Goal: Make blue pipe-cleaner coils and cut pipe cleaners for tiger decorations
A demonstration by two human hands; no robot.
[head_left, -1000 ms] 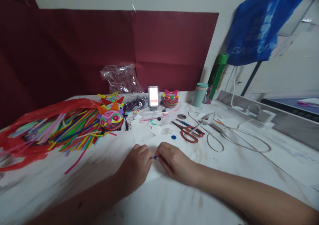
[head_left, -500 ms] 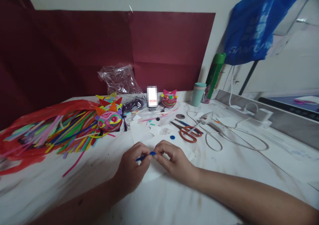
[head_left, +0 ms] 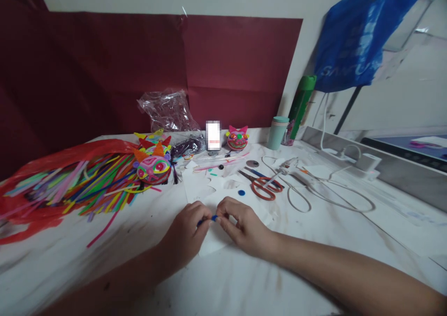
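Note:
Over the white sheet, my left hand pinches a thin blue pipe cleaner between thumb and forefinger. My right hand grips the same piece from the other side, and the fingertips of both hands nearly meet. Only a short bit of it shows, partly curled; the rest is hidden by my fingers. Just beyond them lies a small round blue coil on the white paper. Orange-handled scissors rest to the right of that coil.
On the left, a red plastic bag holds many coloured pipe cleaners. Decorated animal heads stand beside it. At the back are a phone, another head and a green cup. A glue gun and cables lie right.
My left hand has turned slightly, and less of the blue pipe cleaner shows between my fingers. My right hand stays almost in place.

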